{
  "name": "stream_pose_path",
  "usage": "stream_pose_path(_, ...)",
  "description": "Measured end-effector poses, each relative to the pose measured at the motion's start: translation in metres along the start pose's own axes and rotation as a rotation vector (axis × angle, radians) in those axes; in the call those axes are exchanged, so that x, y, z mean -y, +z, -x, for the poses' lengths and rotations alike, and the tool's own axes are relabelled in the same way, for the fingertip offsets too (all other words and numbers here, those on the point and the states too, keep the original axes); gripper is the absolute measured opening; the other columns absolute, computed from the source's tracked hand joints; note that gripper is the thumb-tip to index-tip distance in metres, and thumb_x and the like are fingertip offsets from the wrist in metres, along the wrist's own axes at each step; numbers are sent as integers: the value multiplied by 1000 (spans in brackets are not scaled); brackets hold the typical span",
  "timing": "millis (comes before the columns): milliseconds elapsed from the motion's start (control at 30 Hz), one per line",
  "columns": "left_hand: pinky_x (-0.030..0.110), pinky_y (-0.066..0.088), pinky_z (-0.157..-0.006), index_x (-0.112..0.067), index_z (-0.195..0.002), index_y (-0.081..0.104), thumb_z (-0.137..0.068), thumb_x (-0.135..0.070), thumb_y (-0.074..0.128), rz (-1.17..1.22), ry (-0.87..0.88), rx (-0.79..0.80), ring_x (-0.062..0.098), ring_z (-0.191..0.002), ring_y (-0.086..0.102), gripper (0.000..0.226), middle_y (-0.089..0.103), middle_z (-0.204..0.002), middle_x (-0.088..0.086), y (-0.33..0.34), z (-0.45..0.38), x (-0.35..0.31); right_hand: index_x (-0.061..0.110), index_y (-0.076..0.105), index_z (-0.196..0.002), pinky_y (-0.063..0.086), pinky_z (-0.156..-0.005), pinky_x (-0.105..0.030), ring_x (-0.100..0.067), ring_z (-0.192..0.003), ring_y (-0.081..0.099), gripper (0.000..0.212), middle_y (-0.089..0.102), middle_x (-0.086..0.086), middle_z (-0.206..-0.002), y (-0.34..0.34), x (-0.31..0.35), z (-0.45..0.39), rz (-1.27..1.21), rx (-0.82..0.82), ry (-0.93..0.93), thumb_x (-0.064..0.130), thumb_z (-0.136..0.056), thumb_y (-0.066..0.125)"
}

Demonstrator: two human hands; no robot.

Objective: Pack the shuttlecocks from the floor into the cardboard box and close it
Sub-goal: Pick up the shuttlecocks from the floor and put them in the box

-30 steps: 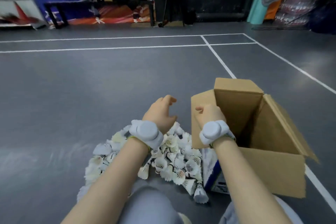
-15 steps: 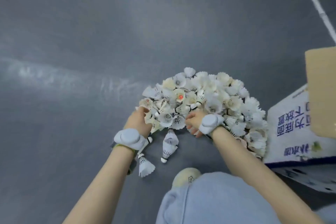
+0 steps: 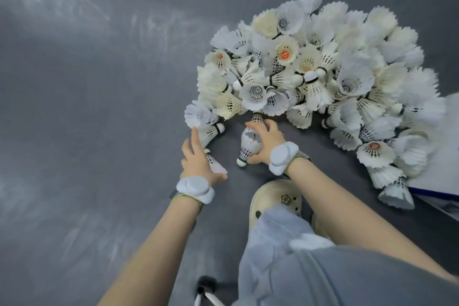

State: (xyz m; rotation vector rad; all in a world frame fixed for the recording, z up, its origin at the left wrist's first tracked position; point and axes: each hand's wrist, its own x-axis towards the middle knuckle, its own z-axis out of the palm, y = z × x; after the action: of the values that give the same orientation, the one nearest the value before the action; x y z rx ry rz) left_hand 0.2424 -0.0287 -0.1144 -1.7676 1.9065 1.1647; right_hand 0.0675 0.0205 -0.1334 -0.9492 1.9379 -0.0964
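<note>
white feathers fill the upper right of the view, where a big heap of shuttlecocks (image 3: 320,74) lies piled on the grey floor (image 3: 87,107); most are white, a few yellowed, and two show orange stickers inside their cups; the heap's right edge lies against the printed white side of the box (image 3: 444,164), of which only a corner shows at the frame's right edge, so whether it is open cannot be told; the right hand (image 3: 264,141) is at the near edge of the heap, its fingers (image 3: 255,126) and thumb curled round one shuttlecock (image 3: 249,144) that lies with its cork tip toward the person and its feathers broken at the rim; a second shuttlecock stands just behind those fingers, touching them; the left hand (image 3: 198,159) is just to the left, palm down, its index finger stretched out straight to the skirt of a shuttlecock at the heap's left fringe, the other fingers loosely bent; a loose shuttlecock (image 3: 214,163) lies under this hand, between palm and thumb, though whether the hand grips it cannot be told; both wrists carry a white rounded band (image 3: 196,187); below the hands a cream clog (image 3: 278,200) with a small charm rests on the floor, with a pale blue trouser leg (image 3: 273,243) above it; a small black and white object sits at the bottom edge, too cut off to name.
</note>
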Motion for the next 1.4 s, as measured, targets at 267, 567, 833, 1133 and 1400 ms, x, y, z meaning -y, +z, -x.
stream_pose_path(267,44,49,-71,-36,-148,-1,-80,7,48,55,179,-201,33,-114,50,95,28,-146,0,10,-5,-9,33,37,-138,48,-95,-36,-40,-110,51,82,22,-12,-137,4,0,-12,-14,-77,-42,5,-70,73)
stream_pose_path(567,45,49,-81,-24,-128,49,-88,-1,39,-44,271,-82,29,-112,46,48,46,-129,4,25,-14,-19,28,41,-135,39,-90,-20,-30,-98,54,69,36,-17,-126,12,-2,-3,-244,58,-67,4,-77,70)
stream_pose_path(833,36,45,-93,-19,-136,45,-90,-3,41,-42,272,2,26,-117,50,49,52,-129,7,30,-21,-23,37,33,-140,43,-102,-45,-41,-108,54,74,38,-17,-126,20,-2,-4,-247,92,-46,13,-78,66)
stream_pose_path(1133,33,49,-89,-19,-125,57,-87,-7,46,11,348,-62,24,-108,59,42,59,-124,4,15,-8,-43,32,41,-134,43,-83,-28,-28,-95,51,76,39,-8,-110,-9,-3,11,-374,32,-105,-2,-71,67)
stream_pose_path(1400,35,46,-95,-17,-131,52,-89,-5,42,26,489,-158,27,-115,57,45,59,-126,9,-16,30,-101,23,42,-136,46,-93,-31,-21,-124,45,79,47,-2,-135,-85,9,57,-347,-73,-227,-5,-68,70)
